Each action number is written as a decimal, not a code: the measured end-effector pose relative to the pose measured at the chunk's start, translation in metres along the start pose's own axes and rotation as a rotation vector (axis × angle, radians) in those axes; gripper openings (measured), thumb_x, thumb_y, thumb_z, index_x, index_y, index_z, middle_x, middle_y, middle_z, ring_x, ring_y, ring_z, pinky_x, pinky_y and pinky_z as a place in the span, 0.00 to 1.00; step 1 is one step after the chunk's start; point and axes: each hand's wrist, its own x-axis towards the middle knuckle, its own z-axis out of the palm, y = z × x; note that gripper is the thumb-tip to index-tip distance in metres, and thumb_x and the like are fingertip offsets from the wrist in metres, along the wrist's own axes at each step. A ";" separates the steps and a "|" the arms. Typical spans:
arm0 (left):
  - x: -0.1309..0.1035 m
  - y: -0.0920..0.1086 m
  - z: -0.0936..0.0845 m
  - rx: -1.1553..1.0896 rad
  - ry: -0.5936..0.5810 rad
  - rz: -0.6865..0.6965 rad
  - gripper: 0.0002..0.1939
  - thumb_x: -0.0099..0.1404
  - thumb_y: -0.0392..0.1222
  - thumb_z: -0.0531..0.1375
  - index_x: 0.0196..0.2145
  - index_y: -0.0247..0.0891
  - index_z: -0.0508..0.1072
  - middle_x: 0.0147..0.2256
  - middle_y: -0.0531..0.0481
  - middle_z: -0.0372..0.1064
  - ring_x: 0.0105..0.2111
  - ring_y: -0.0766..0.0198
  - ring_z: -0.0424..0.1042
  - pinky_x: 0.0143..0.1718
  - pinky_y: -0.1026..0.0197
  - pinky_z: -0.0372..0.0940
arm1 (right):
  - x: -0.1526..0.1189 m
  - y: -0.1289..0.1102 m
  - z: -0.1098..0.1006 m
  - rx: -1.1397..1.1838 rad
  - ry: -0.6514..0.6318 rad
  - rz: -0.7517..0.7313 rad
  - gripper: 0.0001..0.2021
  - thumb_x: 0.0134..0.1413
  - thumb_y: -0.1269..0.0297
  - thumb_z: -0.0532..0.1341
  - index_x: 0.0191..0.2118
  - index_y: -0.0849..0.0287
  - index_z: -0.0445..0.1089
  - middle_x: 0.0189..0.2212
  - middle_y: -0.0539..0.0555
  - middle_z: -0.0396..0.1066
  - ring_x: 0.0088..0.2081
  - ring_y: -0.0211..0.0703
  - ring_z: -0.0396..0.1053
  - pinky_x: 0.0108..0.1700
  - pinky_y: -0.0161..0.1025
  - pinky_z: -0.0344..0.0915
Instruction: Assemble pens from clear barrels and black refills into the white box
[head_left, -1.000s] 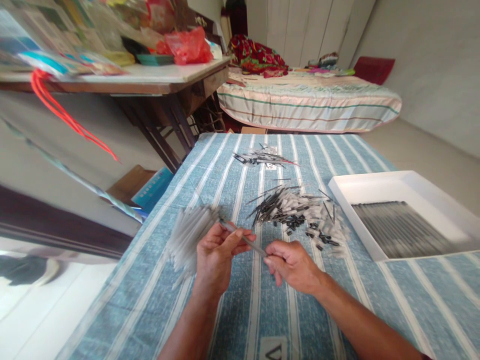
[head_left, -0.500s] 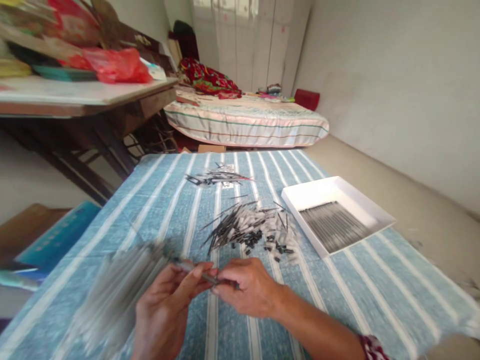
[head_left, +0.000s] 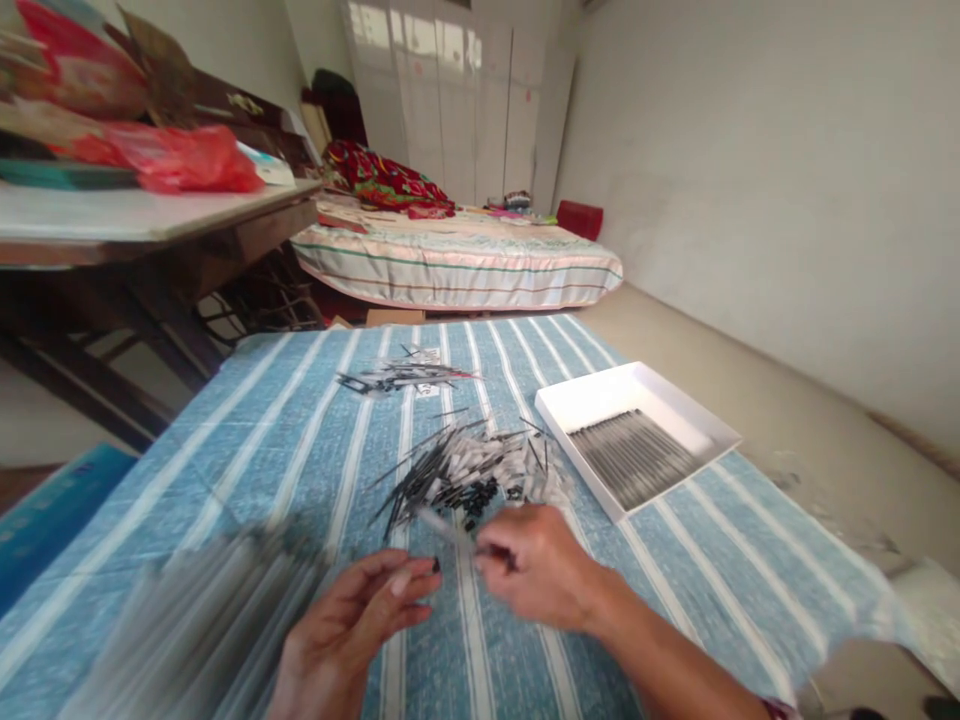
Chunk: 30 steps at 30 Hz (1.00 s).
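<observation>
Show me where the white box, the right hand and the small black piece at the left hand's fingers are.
White box (head_left: 596, 395): head view, inner face of its far wall.
Right hand (head_left: 536, 562): head view, middle of its back.
Small black piece (head_left: 436, 565): head view, its visible end.

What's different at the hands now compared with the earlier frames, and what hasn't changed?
The hands have drawn apart. Both were on one slim grey rod; now the left hand has a small black piece at its fingertips and the right hand holds a blurred pale stick, perhaps the same rod. Unchanged: the white box, the loose pile of parts and the far bundle.
</observation>
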 end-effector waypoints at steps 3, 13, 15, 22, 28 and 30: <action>0.003 0.000 -0.004 0.096 0.040 -0.029 0.19 0.44 0.49 0.67 0.32 0.36 0.73 0.28 0.48 0.77 0.31 0.54 0.75 0.30 0.60 0.70 | -0.005 0.043 -0.040 -0.055 0.083 0.290 0.10 0.50 0.68 0.53 0.25 0.60 0.70 0.20 0.47 0.68 0.22 0.33 0.63 0.26 0.29 0.54; 0.006 -0.003 0.001 0.275 0.047 -0.012 0.13 0.45 0.47 0.64 0.27 0.37 0.72 0.23 0.50 0.75 0.25 0.57 0.74 0.25 0.61 0.68 | -0.020 0.135 -0.080 -0.347 -0.090 0.710 0.07 0.45 0.66 0.57 0.24 0.58 0.73 0.21 0.50 0.71 0.26 0.38 0.67 0.27 0.31 0.53; 0.008 -0.004 0.001 0.297 0.052 -0.008 0.12 0.46 0.46 0.63 0.28 0.37 0.72 0.23 0.50 0.75 0.25 0.57 0.74 0.25 0.62 0.68 | -0.021 0.133 -0.074 -0.365 -0.111 0.717 0.08 0.45 0.65 0.57 0.25 0.57 0.73 0.22 0.50 0.72 0.26 0.38 0.67 0.26 0.31 0.52; 0.009 -0.006 0.000 0.341 0.042 -0.007 0.12 0.47 0.46 0.62 0.29 0.37 0.71 0.24 0.50 0.75 0.25 0.58 0.74 0.26 0.62 0.68 | -0.019 0.127 -0.067 -0.433 -0.150 0.737 0.10 0.48 0.63 0.56 0.27 0.56 0.74 0.25 0.52 0.74 0.29 0.40 0.68 0.26 0.33 0.51; 0.006 -0.009 0.004 0.329 0.112 0.059 0.12 0.46 0.48 0.62 0.27 0.38 0.71 0.21 0.51 0.73 0.22 0.58 0.73 0.23 0.62 0.66 | -0.020 0.123 -0.067 -0.442 -0.179 0.728 0.12 0.51 0.61 0.55 0.28 0.55 0.74 0.25 0.52 0.74 0.29 0.40 0.69 0.26 0.33 0.52; 0.007 -0.009 0.003 0.325 0.107 0.068 0.13 0.45 0.49 0.63 0.27 0.37 0.71 0.21 0.51 0.73 0.22 0.58 0.73 0.23 0.61 0.66 | -0.021 0.123 -0.067 -0.443 -0.179 0.730 0.12 0.52 0.60 0.55 0.28 0.55 0.75 0.26 0.52 0.74 0.30 0.40 0.69 0.26 0.33 0.52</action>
